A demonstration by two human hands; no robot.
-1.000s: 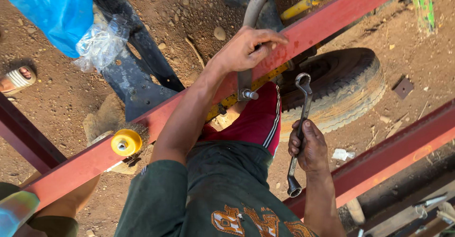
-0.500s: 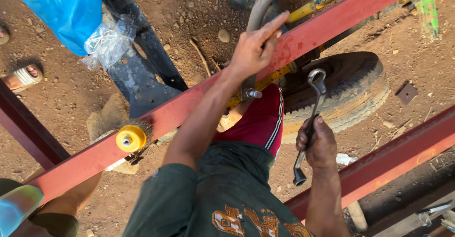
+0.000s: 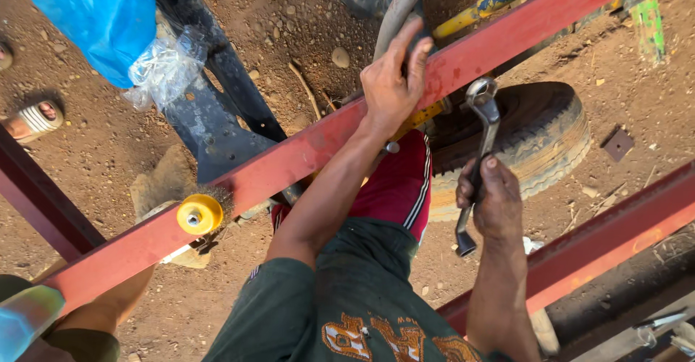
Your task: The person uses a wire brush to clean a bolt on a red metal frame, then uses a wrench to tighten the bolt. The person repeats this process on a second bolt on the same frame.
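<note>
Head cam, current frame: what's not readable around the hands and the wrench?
- Wrench shaft: middle hidden inside the right hand.
- Whatever the ring end sits over: too small to tell, against the tyre.
- Left hand: palm side hidden; contact with the red beam or the grey hose is unclear.
- Yellow-capped wire brush: mounting hidden behind the beam.
- Tools at bottom right: cut by the edge.

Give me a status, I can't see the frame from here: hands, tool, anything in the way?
Left hand gripping red beam. Right hand holding wrench, head near beam. Tyre and grey hose close by.
</note>
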